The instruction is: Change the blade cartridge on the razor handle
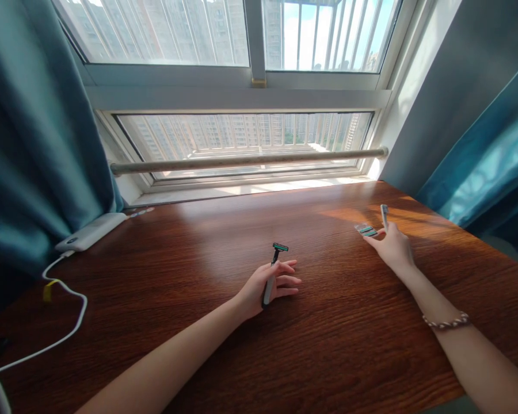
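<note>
Two forearms point(168, 362) lie nearest the camera, reaching in from the lower edge; the right one wears a bracelet point(446, 324). Left hand point(255, 289): grip loosely closed on a razor point(268, 291), the handle held between thumb and palm, head up and outward, remaining fingers spread. Right hand point(395, 247): grip nearly closed on a toothbrush point(384, 215), bristle end standing up past the fingers. At the fingertips of the same hand is a small pack point(366, 230) with green and dark strips. Whether it is pinched or merely touched, and whether it rests on the desk point(328, 345), cannot be told.

Step in hand, as judged: holding the razor on one side while the right hand manages the toothbrush and pack together. Next move, as judged, calls for a secure pinch on the pack without loosening the toothbrush, and a steady razor.

Further out, at left, a white box point(90, 232) sits with a cable point(85, 307) attached. Beyond the desk runs a rail point(250, 163) before the window, with curtains point(26, 132) either side.
</note>
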Action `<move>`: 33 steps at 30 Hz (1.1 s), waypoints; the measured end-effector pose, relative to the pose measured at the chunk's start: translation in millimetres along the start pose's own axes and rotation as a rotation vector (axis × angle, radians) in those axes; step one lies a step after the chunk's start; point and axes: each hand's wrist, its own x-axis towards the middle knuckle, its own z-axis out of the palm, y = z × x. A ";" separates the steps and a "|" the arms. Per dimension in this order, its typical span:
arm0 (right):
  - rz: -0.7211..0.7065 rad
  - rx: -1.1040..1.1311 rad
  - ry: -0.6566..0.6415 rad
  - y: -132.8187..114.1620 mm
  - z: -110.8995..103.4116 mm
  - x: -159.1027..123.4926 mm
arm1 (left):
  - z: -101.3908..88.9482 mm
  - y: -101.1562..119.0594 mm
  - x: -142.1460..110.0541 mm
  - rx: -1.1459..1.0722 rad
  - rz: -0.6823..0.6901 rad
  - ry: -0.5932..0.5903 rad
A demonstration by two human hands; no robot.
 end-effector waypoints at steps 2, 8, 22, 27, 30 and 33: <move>0.042 0.013 -0.038 15.5 6.7 4.4 | -0.6 0.1 0.3 -0.005 -0.003 -0.003; 0.057 -0.010 -0.063 24.7 14.0 6.3 | -2.2 -0.1 -0.2 -0.042 0.005 -0.028; 0.089 -0.068 -0.072 36.7 20.5 10.7 | -4.1 -0.8 -2.2 -0.035 -0.001 -0.038; 0.124 -0.066 -0.070 39.5 21.6 12.2 | -4.0 -0.3 -1.7 -0.036 -0.002 -0.036; 0.124 -0.058 -0.063 38.5 20.1 11.8 | -3.5 0.0 -1.5 -0.041 0.001 -0.036; 0.091 -0.046 -0.037 34.1 16.3 9.5 | -2.8 0.5 -1.5 -0.049 -0.001 -0.034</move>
